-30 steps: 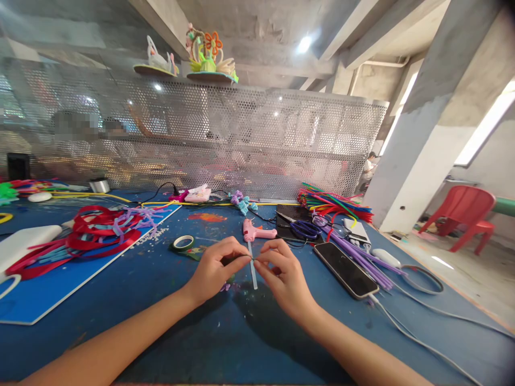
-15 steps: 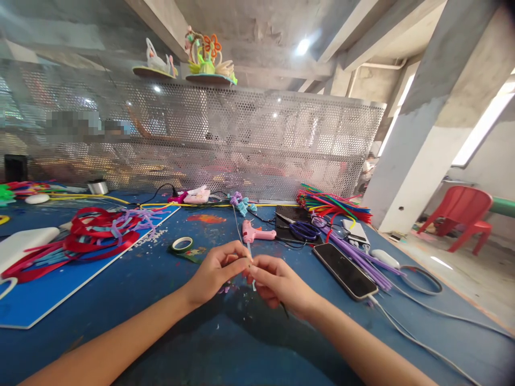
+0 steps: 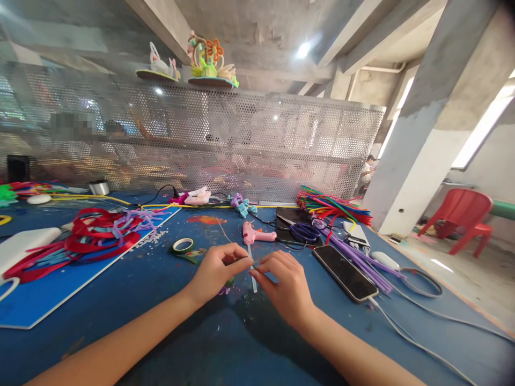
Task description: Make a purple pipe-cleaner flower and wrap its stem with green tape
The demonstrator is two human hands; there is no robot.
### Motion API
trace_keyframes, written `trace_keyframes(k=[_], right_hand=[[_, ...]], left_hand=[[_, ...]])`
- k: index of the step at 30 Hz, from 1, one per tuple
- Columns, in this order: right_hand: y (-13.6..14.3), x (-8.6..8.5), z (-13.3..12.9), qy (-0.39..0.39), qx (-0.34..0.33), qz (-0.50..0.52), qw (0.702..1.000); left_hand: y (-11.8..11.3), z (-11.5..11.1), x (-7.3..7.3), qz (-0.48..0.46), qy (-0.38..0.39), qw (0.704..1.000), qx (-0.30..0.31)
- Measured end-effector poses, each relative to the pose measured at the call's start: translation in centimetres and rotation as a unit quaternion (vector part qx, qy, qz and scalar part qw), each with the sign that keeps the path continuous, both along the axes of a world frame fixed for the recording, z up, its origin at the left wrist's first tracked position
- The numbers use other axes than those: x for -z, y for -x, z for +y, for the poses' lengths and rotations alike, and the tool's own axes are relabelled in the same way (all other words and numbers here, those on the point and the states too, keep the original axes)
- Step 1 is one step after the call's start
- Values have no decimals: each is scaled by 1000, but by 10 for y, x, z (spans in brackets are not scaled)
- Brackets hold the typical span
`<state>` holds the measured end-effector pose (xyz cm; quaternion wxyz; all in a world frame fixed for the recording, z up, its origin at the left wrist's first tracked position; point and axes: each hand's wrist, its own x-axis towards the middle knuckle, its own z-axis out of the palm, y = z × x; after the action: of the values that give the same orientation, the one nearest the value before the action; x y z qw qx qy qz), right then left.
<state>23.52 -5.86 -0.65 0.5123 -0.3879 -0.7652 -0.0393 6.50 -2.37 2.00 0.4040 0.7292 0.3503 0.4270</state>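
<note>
My left hand [image 3: 219, 271] is closed in a pinch around a thin wire [image 3: 223, 229], whose pale end sticks up to the left above the fingers. Beneath that hand a small purple and green piece [image 3: 227, 288] shows in part; whether it joins the wire is hidden. My right hand [image 3: 285, 284] is pinched close beside the left fingertips, on something dark and very thin that I cannot make out. Just beyond the fingers lies a pink glue gun [image 3: 257, 234], its clear glue stick [image 3: 253, 280] pointing toward me between the hands. A roll of green tape [image 3: 182, 245] rests left of it.
On the right lie a phone [image 3: 345, 272], purple pipe cleaners [image 3: 362, 262], blue-handled scissors [image 3: 303, 230] and cables. Red ribbon [image 3: 90, 236] heaps on a blue board [image 3: 80, 289] at left. A perforated metal screen [image 3: 241, 139] stands behind the table.
My right hand has turned and drawn slightly away from the left, baring more of the glue stick. The upper wire has swung to the left.
</note>
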Motion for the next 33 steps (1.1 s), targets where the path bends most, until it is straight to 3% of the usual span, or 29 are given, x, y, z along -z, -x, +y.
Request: trace_keyframes(k=[5, 8, 10, 14, 15, 16, 18, 21, 25, 27, 29, 33], right_hand=[[1, -6, -3, 124, -73, 97, 985], [4, -7, -2, 250, -102, 188, 944], [5, -8, -1, 346, -151, 269, 886], [7, -8, 0, 523, -292, 423, 680], [7, -7, 0, 544, -303, 441, 646], [8, -6, 1, 552, -302, 449, 634], [9, -3, 2, 534, -278, 450, 660], [11, 3, 4, 480, -216, 410, 745], [15, 7, 0, 385, -145, 279, 868], [15, 7, -4, 320, -126, 223, 912], [15, 6, -7, 272, -119, 188, 936], [15, 2, -13, 233, -119, 167, 951]], left_hand=[[1, 6, 3, -33, 20, 999, 33], [2, 9, 5, -35, 16, 998, 45], [3, 10, 6, -35, 11, 998, 53], [5, 12, 7, -30, 27, 996, 84], [5, 12, 8, -27, 41, 994, 92], [4, 11, 8, -24, 61, 993, 99], [3, 10, 10, -20, 99, 989, 105], [0, 6, 11, -24, 117, 987, 107], [-3, 1, 10, -31, 103, 991, 76], [-5, -1, 9, -33, 101, 993, 59], [-5, -1, 8, -53, 102, 992, 57], [-4, 0, 7, -91, 112, 987, 69]])
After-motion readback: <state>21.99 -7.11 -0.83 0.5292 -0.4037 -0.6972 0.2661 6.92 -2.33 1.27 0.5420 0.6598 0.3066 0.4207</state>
